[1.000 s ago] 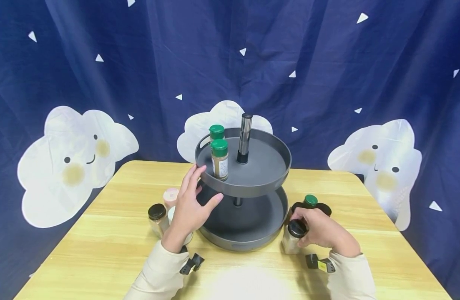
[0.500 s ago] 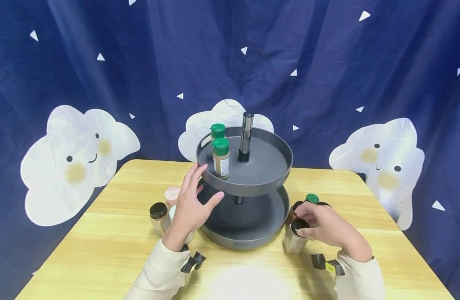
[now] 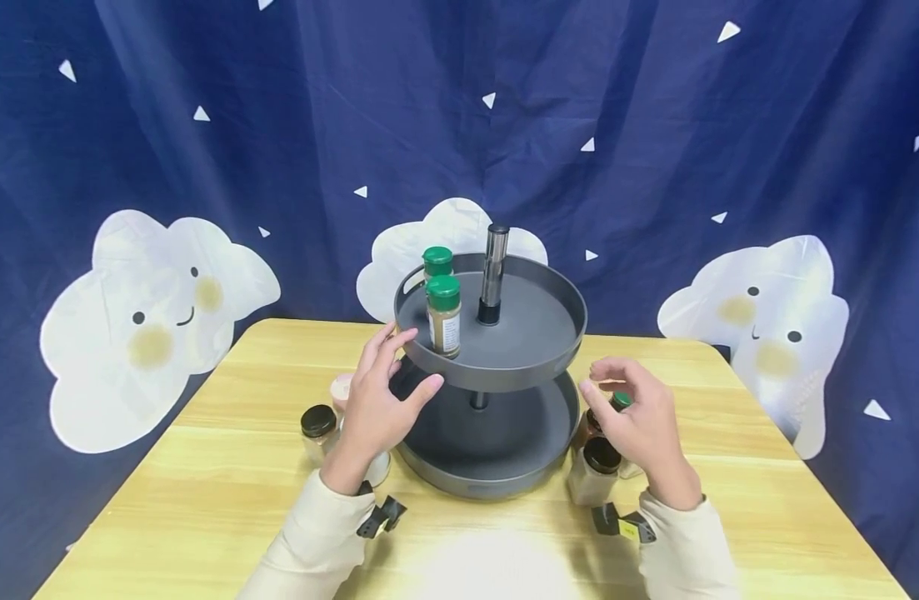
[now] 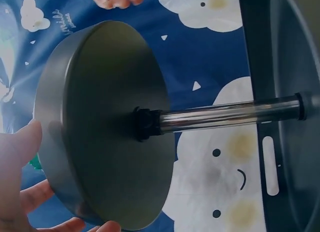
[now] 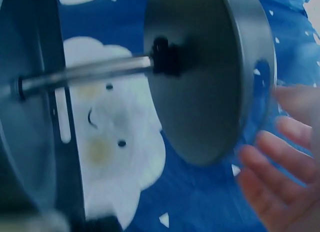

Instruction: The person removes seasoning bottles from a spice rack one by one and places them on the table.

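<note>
A dark grey two-tier turntable rack [image 3: 534,329] stands mid-table. Spread fingers of my left hand [image 3: 375,408] touch the upper tray's outer wall at its left; the left wrist view shows them along that wall [image 4: 52,122]. Two green-capped spice bottles [image 3: 446,332] stand upright on the upper tray, beside the left hand. My right hand [image 3: 646,421] is raised over the jars right of the rack, fingers loosely bent and holding nothing. Below it is a black-lidded jar [image 3: 594,477], with a reddish jar [image 3: 589,427] and a green cap [image 3: 620,401] behind, partly hidden.
A black-lidded jar [image 3: 319,427], a pink-lidded jar [image 3: 341,388] and a white container [image 3: 380,468] stand left of the rack, partly behind the left hand. A metal post [image 3: 494,267] rises from the upper tray. A blue curtain [image 3: 459,125] hangs behind the table.
My right hand has come off the black-lidded jar and risen above the jars; that jar stays on the table. The left hand remains at the upper tray.
</note>
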Motion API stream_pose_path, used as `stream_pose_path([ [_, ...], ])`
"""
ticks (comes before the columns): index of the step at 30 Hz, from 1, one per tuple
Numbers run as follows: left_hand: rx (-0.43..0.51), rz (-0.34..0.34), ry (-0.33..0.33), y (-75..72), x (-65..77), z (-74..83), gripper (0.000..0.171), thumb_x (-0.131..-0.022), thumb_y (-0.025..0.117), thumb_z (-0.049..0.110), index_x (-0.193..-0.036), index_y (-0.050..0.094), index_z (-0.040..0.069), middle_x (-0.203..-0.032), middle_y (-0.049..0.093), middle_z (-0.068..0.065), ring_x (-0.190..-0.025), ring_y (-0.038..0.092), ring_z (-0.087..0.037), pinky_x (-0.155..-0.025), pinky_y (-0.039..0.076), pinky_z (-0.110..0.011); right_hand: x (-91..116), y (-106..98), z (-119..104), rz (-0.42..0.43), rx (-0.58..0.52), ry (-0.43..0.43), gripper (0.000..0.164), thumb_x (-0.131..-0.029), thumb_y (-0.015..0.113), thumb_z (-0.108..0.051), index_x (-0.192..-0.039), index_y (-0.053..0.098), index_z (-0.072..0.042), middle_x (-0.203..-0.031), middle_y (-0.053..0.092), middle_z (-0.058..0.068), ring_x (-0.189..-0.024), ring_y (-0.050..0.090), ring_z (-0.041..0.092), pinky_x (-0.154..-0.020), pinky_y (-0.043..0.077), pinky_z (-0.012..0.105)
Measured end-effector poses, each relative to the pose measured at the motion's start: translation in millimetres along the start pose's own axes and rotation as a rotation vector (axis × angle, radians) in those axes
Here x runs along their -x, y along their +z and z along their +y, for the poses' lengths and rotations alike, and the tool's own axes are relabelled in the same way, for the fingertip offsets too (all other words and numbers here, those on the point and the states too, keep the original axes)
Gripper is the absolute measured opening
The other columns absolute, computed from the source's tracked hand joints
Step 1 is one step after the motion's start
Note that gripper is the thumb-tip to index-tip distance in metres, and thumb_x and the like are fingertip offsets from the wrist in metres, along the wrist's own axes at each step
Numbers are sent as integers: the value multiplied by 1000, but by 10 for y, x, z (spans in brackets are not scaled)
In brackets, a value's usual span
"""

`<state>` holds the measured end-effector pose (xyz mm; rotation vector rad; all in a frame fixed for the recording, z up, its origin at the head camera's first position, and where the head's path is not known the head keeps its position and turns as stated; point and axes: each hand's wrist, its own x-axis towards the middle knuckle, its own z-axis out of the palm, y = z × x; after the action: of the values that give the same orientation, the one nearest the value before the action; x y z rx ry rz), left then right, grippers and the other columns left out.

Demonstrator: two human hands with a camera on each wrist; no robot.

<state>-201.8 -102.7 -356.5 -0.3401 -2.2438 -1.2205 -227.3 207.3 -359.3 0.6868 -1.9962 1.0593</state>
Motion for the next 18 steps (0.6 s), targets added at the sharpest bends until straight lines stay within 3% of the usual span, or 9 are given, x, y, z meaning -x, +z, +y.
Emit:
stream_pose_path([
  [4,-35,47,34,-46,-66,44,55,-80,74,31,-127,56,9,-147,36,-17,-123,47,-33,-97,49,-51,-78,171,-99,188,-114,-42,28,-69,70,14,-95,62,12,-87,66,25,-84,62,13,-76,53,13],
  [8,-59,111,76,-77,-140,96,50,-80,74,29,-121,59,6,-142,44,-19,-121,49,-34,-93,50,-54,-115,318,-169,291,-94,-67,31,-70,68,11,-100,60,15,-99,63,30,-97,60,26,-87,49,15],
  [12,-64,150,115,-69,-223,167,49,-81,73,29,-121,59,5,-136,52,-17,-122,48,-32,-99,45,-55,-129,434,-209,313,-26,-86,33,-73,68,0,-104,62,9,-109,64,28,-106,58,33,-94,46,24],
  [18,-84,170,134,-13,-370,255,54,-81,72,29,-125,55,4,-127,58,-19,-117,51,-32,-97,45,-55,-114,551,-229,286,-12,-94,27,-73,70,-6,-98,67,3,-111,65,25,-113,55,38,-98,44,53],
])
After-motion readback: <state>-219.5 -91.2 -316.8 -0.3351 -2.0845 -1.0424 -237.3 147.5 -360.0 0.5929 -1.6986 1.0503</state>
